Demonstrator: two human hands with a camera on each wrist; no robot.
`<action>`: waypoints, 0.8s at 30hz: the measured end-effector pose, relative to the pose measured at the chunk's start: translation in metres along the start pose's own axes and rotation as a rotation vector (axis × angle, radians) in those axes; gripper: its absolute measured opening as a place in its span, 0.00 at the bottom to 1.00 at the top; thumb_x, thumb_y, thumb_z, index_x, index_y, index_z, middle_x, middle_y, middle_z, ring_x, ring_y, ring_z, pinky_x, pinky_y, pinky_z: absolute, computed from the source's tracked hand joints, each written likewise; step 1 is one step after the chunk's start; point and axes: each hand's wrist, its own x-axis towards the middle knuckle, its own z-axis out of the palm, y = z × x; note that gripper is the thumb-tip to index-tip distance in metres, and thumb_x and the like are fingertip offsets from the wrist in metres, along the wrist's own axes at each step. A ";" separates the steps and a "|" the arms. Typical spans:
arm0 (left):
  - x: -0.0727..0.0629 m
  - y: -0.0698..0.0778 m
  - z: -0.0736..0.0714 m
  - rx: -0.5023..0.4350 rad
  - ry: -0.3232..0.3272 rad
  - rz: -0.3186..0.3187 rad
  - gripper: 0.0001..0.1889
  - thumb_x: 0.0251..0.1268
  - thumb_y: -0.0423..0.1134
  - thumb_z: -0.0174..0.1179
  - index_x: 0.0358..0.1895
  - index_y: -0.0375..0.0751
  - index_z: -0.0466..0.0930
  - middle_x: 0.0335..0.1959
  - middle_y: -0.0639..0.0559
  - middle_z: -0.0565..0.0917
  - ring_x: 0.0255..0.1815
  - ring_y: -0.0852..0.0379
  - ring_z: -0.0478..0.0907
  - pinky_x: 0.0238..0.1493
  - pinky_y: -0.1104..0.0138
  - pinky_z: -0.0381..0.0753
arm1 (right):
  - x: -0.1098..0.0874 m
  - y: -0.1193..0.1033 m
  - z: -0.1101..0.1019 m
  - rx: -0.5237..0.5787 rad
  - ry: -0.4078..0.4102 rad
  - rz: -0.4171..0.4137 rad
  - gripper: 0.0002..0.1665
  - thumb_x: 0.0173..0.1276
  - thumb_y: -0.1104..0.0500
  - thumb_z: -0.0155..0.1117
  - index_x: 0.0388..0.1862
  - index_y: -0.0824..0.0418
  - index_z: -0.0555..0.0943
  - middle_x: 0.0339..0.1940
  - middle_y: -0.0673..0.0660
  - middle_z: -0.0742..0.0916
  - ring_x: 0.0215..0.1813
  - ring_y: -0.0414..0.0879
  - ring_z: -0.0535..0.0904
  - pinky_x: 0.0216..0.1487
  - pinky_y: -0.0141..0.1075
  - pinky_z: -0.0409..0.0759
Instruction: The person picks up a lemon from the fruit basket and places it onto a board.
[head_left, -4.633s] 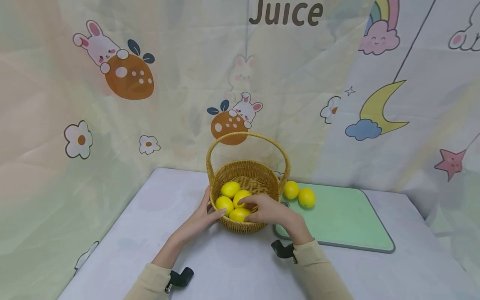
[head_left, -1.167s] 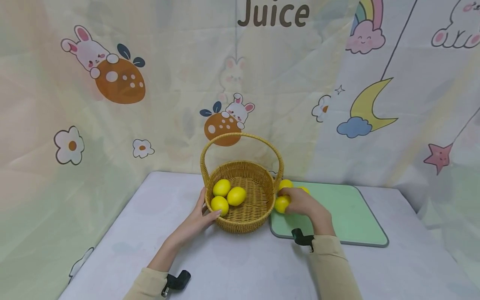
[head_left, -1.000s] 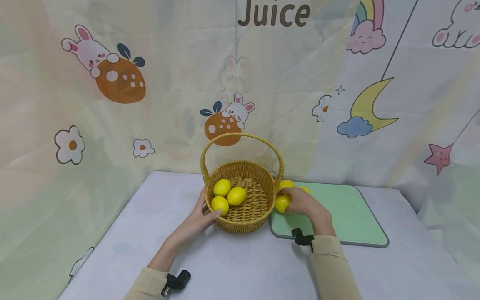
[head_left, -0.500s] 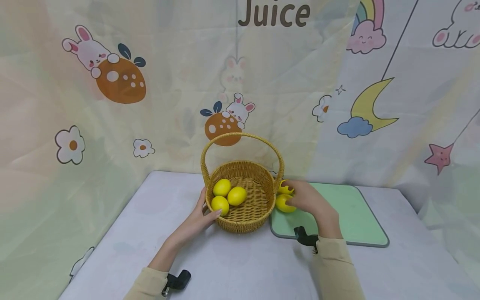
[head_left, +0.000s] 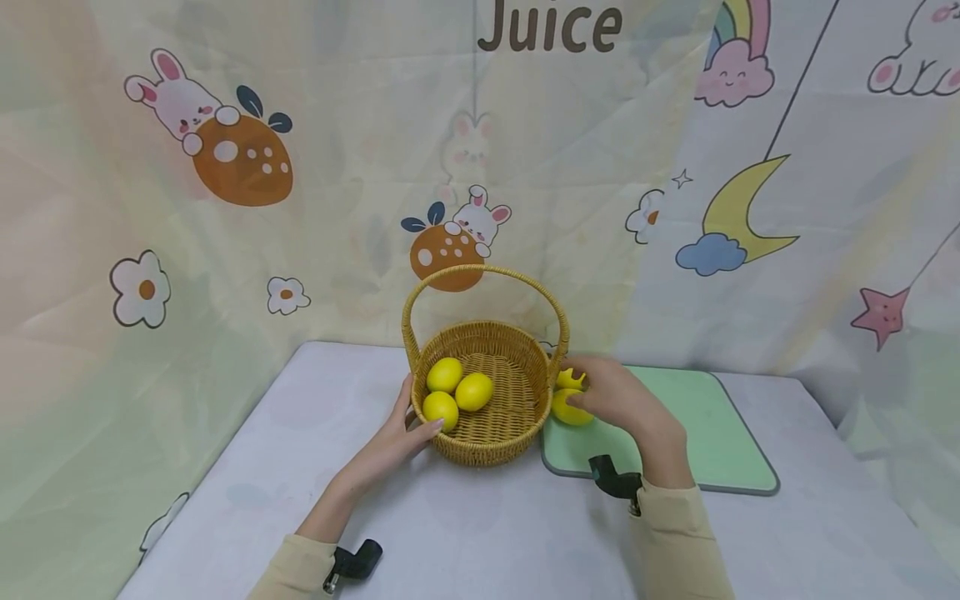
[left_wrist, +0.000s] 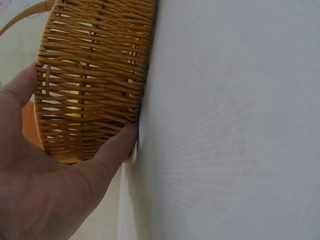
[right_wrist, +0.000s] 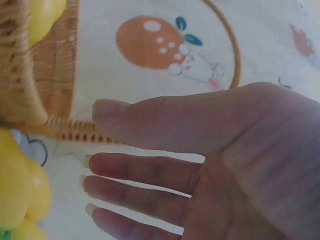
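A round wicker basket (head_left: 483, 454) with a tall arched handle stands on the table, and three yellow lemons (head_left: 474, 392) lie at its left side. My left hand (head_left: 397, 433) holds the basket's left side, thumb at the rim; the left wrist view has the hand (left_wrist: 55, 185) against the woven wall (left_wrist: 90, 90). Right of the basket, a lemon (head_left: 572, 407) lies on a green cutting board (head_left: 705, 433), with another lemon (head_left: 570, 379) partly hidden behind my right hand (head_left: 618, 396). That hand hovers over them with nothing in its grasp; several lemons (right_wrist: 12, 185) sit beyond its fingertips.
The basket's handle (head_left: 487, 268) arches high above its rim. Close behind the table hangs a printed cloth backdrop (head_left: 360, 167). A black wrist camera (head_left: 615, 479) juts out from the right sleeve (head_left: 675, 533), low beside the board's front edge.
Earlier the right hand gripped a lemon inside the basket, then set it on the board. It has since let go and shifted slightly right. The left hand stays on the basket.
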 end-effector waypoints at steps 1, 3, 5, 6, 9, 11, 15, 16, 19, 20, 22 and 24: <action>0.000 0.000 0.000 0.001 0.000 -0.002 0.54 0.64 0.63 0.61 0.76 0.76 0.22 0.81 0.61 0.26 0.83 0.41 0.34 0.76 0.46 0.60 | -0.001 -0.003 0.000 0.001 0.006 -0.014 0.26 0.62 0.65 0.65 0.61 0.57 0.80 0.58 0.59 0.85 0.56 0.58 0.80 0.53 0.51 0.81; 0.001 0.000 0.000 0.001 -0.001 -0.004 0.55 0.64 0.63 0.61 0.76 0.75 0.22 0.81 0.60 0.26 0.84 0.41 0.34 0.76 0.46 0.60 | -0.001 -0.010 0.000 -0.001 0.018 -0.045 0.26 0.62 0.66 0.64 0.61 0.58 0.80 0.57 0.58 0.85 0.55 0.56 0.80 0.53 0.51 0.81; 0.001 0.001 -0.001 -0.001 0.001 -0.006 0.54 0.64 0.63 0.61 0.76 0.77 0.22 0.82 0.61 0.26 0.84 0.42 0.34 0.76 0.47 0.60 | 0.000 -0.016 0.003 0.001 0.023 -0.073 0.27 0.62 0.67 0.64 0.62 0.59 0.80 0.58 0.58 0.85 0.55 0.55 0.80 0.54 0.50 0.81; 0.001 0.001 -0.001 -0.002 0.002 -0.007 0.55 0.64 0.63 0.61 0.76 0.77 0.22 0.82 0.61 0.26 0.84 0.43 0.34 0.76 0.47 0.60 | 0.001 -0.019 0.005 0.002 0.023 -0.089 0.28 0.62 0.67 0.64 0.63 0.61 0.79 0.58 0.58 0.85 0.55 0.55 0.81 0.55 0.50 0.81; 0.002 0.000 -0.001 -0.001 0.001 -0.001 0.54 0.64 0.63 0.61 0.76 0.77 0.22 0.82 0.61 0.26 0.84 0.43 0.34 0.76 0.47 0.59 | 0.007 -0.026 0.015 -0.004 0.013 -0.120 0.28 0.64 0.66 0.65 0.64 0.62 0.78 0.59 0.58 0.84 0.58 0.55 0.81 0.57 0.50 0.81; 0.002 0.000 -0.001 -0.005 0.000 0.004 0.54 0.64 0.62 0.61 0.76 0.77 0.22 0.81 0.62 0.27 0.84 0.44 0.34 0.77 0.47 0.58 | 0.012 -0.030 0.023 -0.013 0.002 -0.127 0.28 0.64 0.65 0.66 0.65 0.61 0.78 0.61 0.58 0.83 0.61 0.55 0.79 0.60 0.51 0.80; 0.001 0.000 -0.001 -0.010 -0.006 0.023 0.53 0.65 0.62 0.60 0.77 0.75 0.23 0.81 0.61 0.26 0.83 0.42 0.34 0.77 0.47 0.58 | 0.023 -0.035 0.042 -0.029 -0.026 -0.123 0.31 0.65 0.66 0.65 0.67 0.58 0.76 0.65 0.56 0.81 0.66 0.54 0.77 0.64 0.50 0.78; 0.001 0.000 -0.001 -0.013 -0.008 0.026 0.53 0.66 0.62 0.60 0.77 0.75 0.23 0.81 0.61 0.26 0.83 0.41 0.34 0.77 0.47 0.58 | 0.026 -0.035 0.046 -0.034 -0.033 -0.124 0.31 0.65 0.66 0.65 0.68 0.57 0.75 0.66 0.56 0.80 0.66 0.53 0.77 0.64 0.50 0.78; 0.000 0.000 -0.001 -0.013 -0.008 0.028 0.52 0.66 0.61 0.60 0.76 0.76 0.23 0.81 0.61 0.26 0.83 0.41 0.35 0.77 0.46 0.58 | 0.032 -0.038 0.058 -0.016 -0.055 -0.131 0.32 0.65 0.66 0.65 0.69 0.55 0.75 0.68 0.56 0.78 0.67 0.53 0.76 0.64 0.49 0.78; 0.000 0.000 -0.001 -0.011 -0.008 0.028 0.52 0.66 0.61 0.60 0.76 0.77 0.23 0.81 0.60 0.26 0.83 0.41 0.35 0.77 0.46 0.58 | 0.033 -0.038 0.061 -0.008 -0.062 -0.135 0.32 0.65 0.67 0.65 0.69 0.55 0.75 0.68 0.55 0.78 0.67 0.52 0.76 0.64 0.49 0.78; 0.000 0.000 -0.001 -0.009 -0.007 0.029 0.52 0.67 0.61 0.59 0.76 0.76 0.23 0.81 0.60 0.26 0.83 0.40 0.35 0.76 0.46 0.58 | 0.036 -0.038 0.068 0.009 -0.072 -0.140 0.33 0.65 0.67 0.65 0.69 0.54 0.74 0.70 0.55 0.77 0.68 0.52 0.75 0.65 0.49 0.78; -0.001 -0.001 -0.001 -0.008 -0.006 0.028 0.52 0.67 0.60 0.59 0.76 0.76 0.23 0.81 0.61 0.26 0.83 0.40 0.35 0.77 0.46 0.58 | 0.040 -0.038 0.075 0.024 -0.080 -0.144 0.33 0.65 0.67 0.66 0.70 0.54 0.74 0.70 0.55 0.76 0.70 0.53 0.73 0.66 0.49 0.77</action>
